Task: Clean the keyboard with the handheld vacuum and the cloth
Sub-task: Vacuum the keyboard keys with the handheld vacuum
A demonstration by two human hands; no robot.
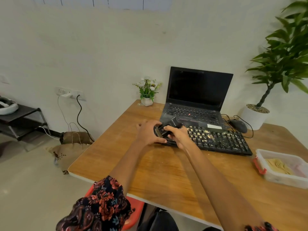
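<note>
I see both hands out over the wooden worktop (166,172), meeting at the left end of the keyboard (221,140); the right hand (179,136) has its fingers curled round the black handheld vacuum (168,128), whose brush end points left toward the left hand (150,133); the left hand's fingers look loosely bent at the vacuum's brush end, and I cannot tell whether they pinch it or only touch it; the keyboard lies black and flat on the worktop, its left half strewn with pale crumbs, its right half less so; just behind it stands an open laptop (198,97) with a dark screen, the vacuum's rear overlapping its front edge from my view; a wired mouse (239,125) sits to the right of the laptop, near a white pot holding a tall plant (283,55); a small pot of white flowers (147,90) stands at the worktop's far left corner; at the right edge, a clear plastic box (281,167) with a red clasp holds pale material; I see no cloth that I can pick out for certain; patterned sleeves (100,205) show at the bottom.
</note>
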